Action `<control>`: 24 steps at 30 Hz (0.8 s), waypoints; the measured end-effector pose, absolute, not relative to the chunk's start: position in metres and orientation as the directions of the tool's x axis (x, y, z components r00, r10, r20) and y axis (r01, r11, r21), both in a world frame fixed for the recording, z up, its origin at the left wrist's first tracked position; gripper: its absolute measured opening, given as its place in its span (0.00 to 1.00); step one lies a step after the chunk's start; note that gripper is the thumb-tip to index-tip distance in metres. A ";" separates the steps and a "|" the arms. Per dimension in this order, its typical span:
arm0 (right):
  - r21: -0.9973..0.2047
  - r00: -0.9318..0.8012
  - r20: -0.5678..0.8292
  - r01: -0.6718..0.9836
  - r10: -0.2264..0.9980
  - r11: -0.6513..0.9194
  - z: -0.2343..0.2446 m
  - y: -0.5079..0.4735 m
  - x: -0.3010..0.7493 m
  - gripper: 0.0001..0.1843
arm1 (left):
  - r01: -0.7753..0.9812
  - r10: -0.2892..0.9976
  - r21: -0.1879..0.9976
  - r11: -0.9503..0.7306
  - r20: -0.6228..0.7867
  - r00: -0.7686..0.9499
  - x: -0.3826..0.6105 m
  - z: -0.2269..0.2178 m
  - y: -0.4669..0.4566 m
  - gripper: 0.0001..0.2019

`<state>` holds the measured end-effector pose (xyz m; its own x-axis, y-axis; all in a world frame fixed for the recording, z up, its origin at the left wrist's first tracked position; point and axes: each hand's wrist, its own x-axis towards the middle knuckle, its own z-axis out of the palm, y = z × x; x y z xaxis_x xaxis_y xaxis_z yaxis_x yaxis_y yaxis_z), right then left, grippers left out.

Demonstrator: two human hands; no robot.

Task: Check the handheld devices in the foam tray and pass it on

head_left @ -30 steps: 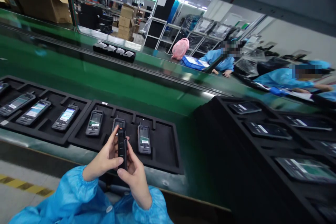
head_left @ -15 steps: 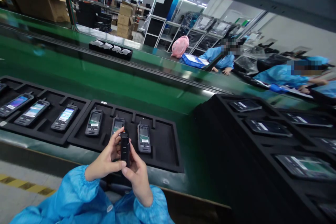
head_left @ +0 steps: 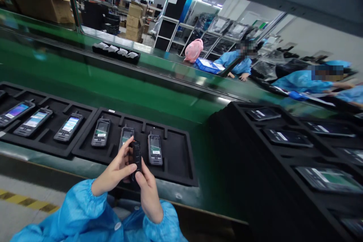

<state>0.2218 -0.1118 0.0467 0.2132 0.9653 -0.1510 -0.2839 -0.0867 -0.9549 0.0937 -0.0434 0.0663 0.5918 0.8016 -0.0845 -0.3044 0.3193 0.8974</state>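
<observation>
Between my two hands is a black handheld radio phone (head_left: 137, 156), held up edge-on so that its narrow side faces me. My left hand (head_left: 118, 169) wraps it from the left, thumb pressed on the side. My right hand (head_left: 149, 188) grips its lower right part, thumb near the bottom. Behind it, a black foam tray (head_left: 178, 159) lies on the green bench. In that tray, one handheld phone (head_left: 101, 132) sits at the left, another (head_left: 126, 134) is partly hidden by my fingers, and a third (head_left: 155, 149) lies to the right.
A second foam tray (head_left: 64, 147) with lit handhelds adjoins on the left. At the right rises a tall stack of black trays (head_left: 235, 151), its top one bearing several handhelds. Beyond the green conveyor (head_left: 113, 81), co-workers in blue (head_left: 300, 81) sit near a pink fan (head_left: 193, 50).
The handheld phone has turned slightly in my hands, and both thumbs have shifted on its side. My right hand has moved a little left. The trays stay where they were.
</observation>
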 end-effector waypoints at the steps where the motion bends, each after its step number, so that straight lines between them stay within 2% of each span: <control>1: -0.959 0.219 -0.140 -0.273 0.966 -0.078 0.046 -0.112 0.222 0.34 | -0.295 0.803 0.901 0.319 -0.091 0.590 0.095 0.066 -0.044 0.42; 7: -0.955 0.190 -0.138 -0.287 0.972 -0.079 0.049 -0.110 0.228 0.31 | -0.217 0.806 0.922 0.322 -0.147 0.573 0.098 0.064 -0.047 0.44; 11: -0.913 0.169 -0.181 -0.395 0.969 -0.102 0.051 -0.110 0.226 0.32 | -0.180 0.808 0.931 0.318 -0.166 0.566 0.101 0.059 -0.047 0.45; 15: -0.852 0.154 -0.230 -0.509 0.961 -0.122 0.051 -0.112 0.228 0.29 | -0.158 0.811 0.953 0.259 -0.125 0.572 0.101 0.057 -0.047 0.41; 17: -0.885 0.220 -0.217 -0.455 0.951 -0.097 0.051 -0.112 0.239 0.28 | -0.105 0.815 0.971 0.216 -0.120 0.566 0.097 0.055 -0.046 0.40; 20: -0.957 0.380 -0.187 -0.280 0.906 -0.080 0.053 -0.110 0.272 0.26 | 0.047 0.854 0.995 0.082 -0.095 0.511 0.089 0.050 -0.042 0.36; 22: -0.976 0.480 -0.166 -0.205 0.861 -0.074 0.051 -0.107 0.301 0.26 | 0.166 0.874 0.985 -0.054 -0.034 0.486 0.087 0.043 -0.040 0.29; 24: -0.991 0.585 -0.129 -0.114 0.800 -0.076 0.046 -0.103 0.328 0.30 | 0.249 0.869 0.948 -0.199 0.053 0.492 0.089 0.034 -0.040 0.22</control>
